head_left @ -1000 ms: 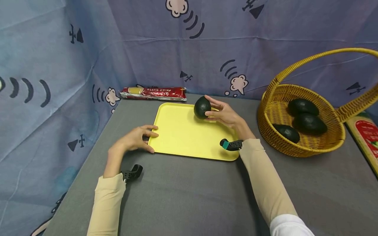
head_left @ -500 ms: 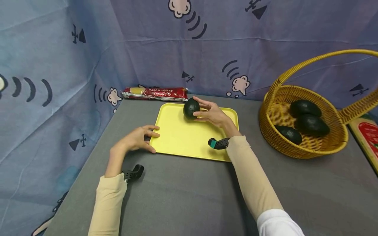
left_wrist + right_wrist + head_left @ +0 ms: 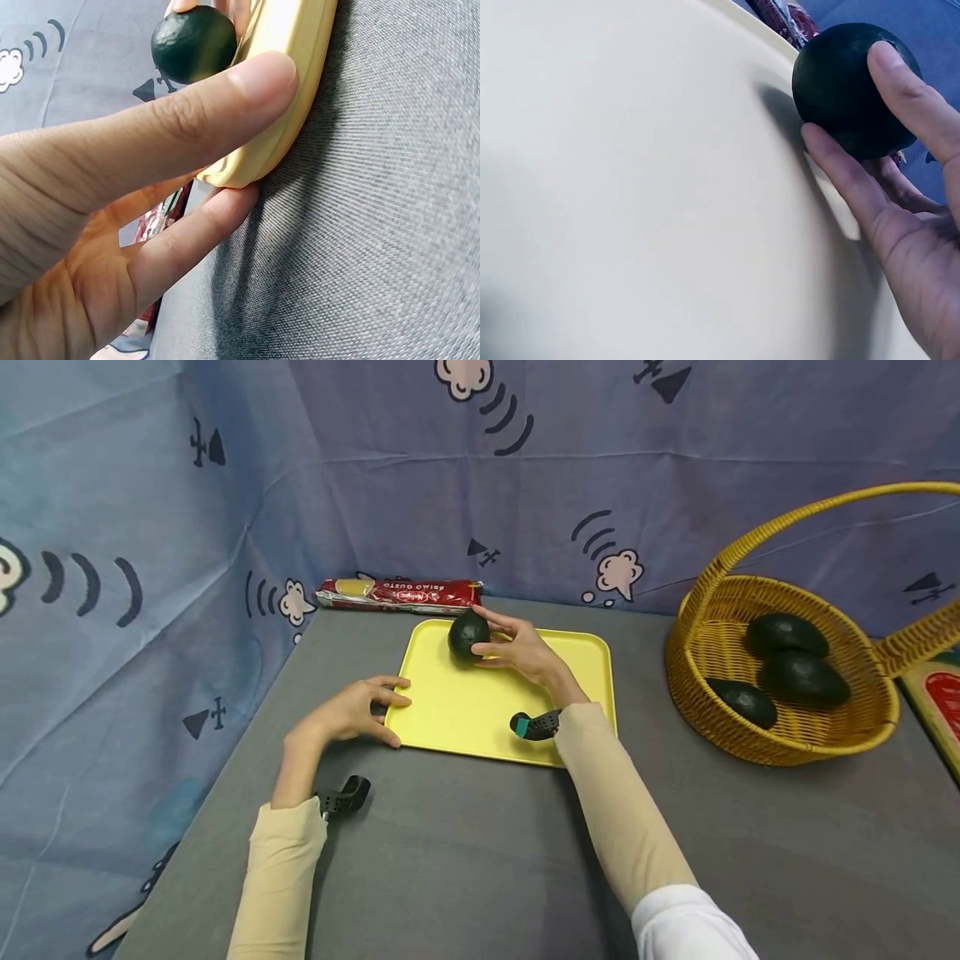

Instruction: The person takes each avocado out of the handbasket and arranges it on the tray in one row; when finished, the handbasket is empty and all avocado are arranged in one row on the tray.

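My right hand (image 3: 521, 653) holds a dark green avocado (image 3: 468, 637) between thumb and fingers, over the far left part of a yellow tray (image 3: 480, 714). In the right wrist view the avocado (image 3: 847, 86) is just above the tray surface, with its shadow beside it; whether it touches the tray I cannot tell. My left hand (image 3: 348, 712) grips the tray's left edge, thumb at the near corner and fingers farther up. The left wrist view shows the thumb (image 3: 225, 94) across the tray wall and a finger against its corner.
A yellow wicker basket (image 3: 686, 714) with a tall handle stands to the right, with three avocados (image 3: 806, 678) inside. Behind the tray lies a red pasta packet (image 3: 401, 596). A yellow and red package (image 3: 930, 702) shows at the right edge. Patterned cloth hangs behind the grey table (image 3: 465, 852).
My right hand has carried the avocado leftward over the tray, from near its middle to the far left part. My left hand has stayed at the tray's left edge.
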Tool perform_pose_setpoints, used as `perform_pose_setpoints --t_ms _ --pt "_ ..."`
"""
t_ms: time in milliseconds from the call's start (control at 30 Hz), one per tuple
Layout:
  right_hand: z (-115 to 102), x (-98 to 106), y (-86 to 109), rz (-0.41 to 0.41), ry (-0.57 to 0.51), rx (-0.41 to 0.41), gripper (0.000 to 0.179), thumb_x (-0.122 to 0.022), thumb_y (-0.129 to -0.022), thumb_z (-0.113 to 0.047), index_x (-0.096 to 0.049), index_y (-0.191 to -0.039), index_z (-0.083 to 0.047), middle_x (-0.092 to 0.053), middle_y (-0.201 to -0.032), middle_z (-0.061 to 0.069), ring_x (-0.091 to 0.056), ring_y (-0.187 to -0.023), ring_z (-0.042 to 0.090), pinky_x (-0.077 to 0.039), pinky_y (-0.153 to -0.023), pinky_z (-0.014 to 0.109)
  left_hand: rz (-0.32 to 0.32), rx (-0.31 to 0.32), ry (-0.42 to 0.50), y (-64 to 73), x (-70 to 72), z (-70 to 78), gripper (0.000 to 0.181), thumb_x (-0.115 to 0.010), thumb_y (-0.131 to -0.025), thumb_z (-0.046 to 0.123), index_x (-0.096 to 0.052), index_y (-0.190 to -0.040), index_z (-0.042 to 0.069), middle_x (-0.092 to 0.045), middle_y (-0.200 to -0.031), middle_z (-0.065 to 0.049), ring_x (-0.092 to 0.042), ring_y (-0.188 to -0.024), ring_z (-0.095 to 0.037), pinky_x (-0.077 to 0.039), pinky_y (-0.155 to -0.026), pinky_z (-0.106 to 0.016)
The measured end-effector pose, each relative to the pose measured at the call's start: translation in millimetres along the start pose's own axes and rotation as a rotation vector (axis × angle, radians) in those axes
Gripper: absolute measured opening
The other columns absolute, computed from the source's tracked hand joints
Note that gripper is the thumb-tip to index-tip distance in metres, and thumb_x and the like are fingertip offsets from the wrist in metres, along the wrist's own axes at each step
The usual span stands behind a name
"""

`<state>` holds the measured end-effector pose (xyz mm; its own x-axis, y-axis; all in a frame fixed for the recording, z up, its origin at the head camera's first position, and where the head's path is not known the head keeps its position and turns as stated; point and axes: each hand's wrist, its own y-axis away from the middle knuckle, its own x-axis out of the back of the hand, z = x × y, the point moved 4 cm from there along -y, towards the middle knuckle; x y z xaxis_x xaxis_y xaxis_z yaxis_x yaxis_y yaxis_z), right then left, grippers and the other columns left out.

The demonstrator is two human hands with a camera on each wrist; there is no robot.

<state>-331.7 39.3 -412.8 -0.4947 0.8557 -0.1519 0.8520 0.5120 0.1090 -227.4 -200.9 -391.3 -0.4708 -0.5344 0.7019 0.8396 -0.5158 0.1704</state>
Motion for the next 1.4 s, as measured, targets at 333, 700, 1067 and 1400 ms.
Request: perform_pose_setpoints --t_ms 333,700,1067,1400 --pt "4.4 -14.8 -10.6 0.021 0.041 0.038 0.067 -0.064 -0.089 0.003 -0.039 -0.148 -0.016 -0.049 -0.138 0.021 -0.056 -0.117 0.03 -0.053 -0.086 0.042 -0.004 0.006 -0.014 -0.3 0.9 -0.7 0.062 -0.086 -0.07 0.011 -0.061 -0.123 -0.007 -0.042 -0.145 -0.017 -0.034 -0.135 -0.036 -0.047 -0.094 -0.042" --pt "5.8 -15.4 -12.8 0.076 0.05 0.031 0.067 -0.065 -0.089 0.0 -0.039 -0.148 -0.017 -0.048 -0.135 0.02 -0.055 -0.117 0.031 -0.052 -0.088 0.041 -0.012 0.001 -0.022 -2.3 0.0 1.8 0.061 -0.086 -0.07 0.009 -0.061 -0.123 -0.007 -0.042 -0.145 -0.018 -0.034 -0.135 -0.036 -0.046 -0.096 -0.043" --pt "5.7 -24.4 -19.0 0.114 0.055 0.016 0.066 -0.065 -0.089 0.0 -0.04 -0.147 -0.017 -0.05 -0.134 0.02 -0.056 -0.116 0.03 -0.051 -0.088 0.04 -0.009 0.0 -0.021 -1.6 0.2 -1.9 0.061 -0.086 -0.07 0.011 -0.062 -0.123 -0.006 -0.043 -0.144 -0.017 -0.035 -0.134 -0.036 -0.047 -0.094 -0.043" --pt "4.9 -35.9 -25.0 0.152 0.076 0.035 0.065 -0.065 -0.088 0.001 -0.042 -0.146 -0.016 -0.044 -0.14 0.019 -0.053 -0.118 0.029 -0.052 -0.087 0.041 -0.009 0.007 -0.045 -1.7 0.5 -0.3 0.06 -0.085 -0.07 0.012 -0.062 -0.123 -0.006 -0.043 -0.144 -0.017 -0.035 -0.134 -0.036 -0.045 -0.097 -0.044"
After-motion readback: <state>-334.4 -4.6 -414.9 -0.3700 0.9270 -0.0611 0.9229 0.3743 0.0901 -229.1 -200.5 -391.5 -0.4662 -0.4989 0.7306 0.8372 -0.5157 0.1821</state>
